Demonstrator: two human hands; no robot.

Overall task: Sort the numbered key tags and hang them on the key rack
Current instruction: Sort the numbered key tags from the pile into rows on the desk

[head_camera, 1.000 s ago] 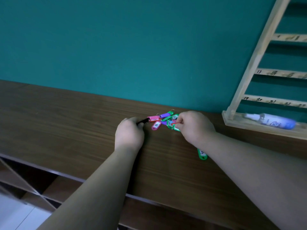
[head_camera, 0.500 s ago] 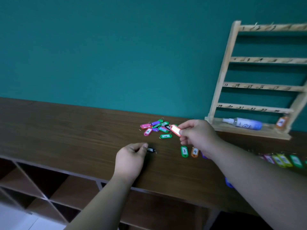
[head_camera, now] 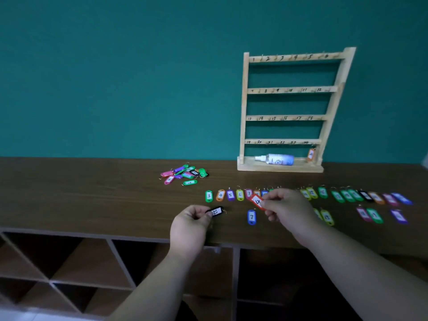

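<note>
Right hand (head_camera: 287, 209) fingers pinch the red tag (head_camera: 258, 201) over the sorted row (head_camera: 323, 192). Left hand (head_camera: 188, 225) pinches the black tag (head_camera: 216, 211) nearer you. Read your numbers, then slot each in order, face up.

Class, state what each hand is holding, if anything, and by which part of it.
The left hand pinches the black tag by its left end. The right hand pinches the red tag by its right end.
</note>
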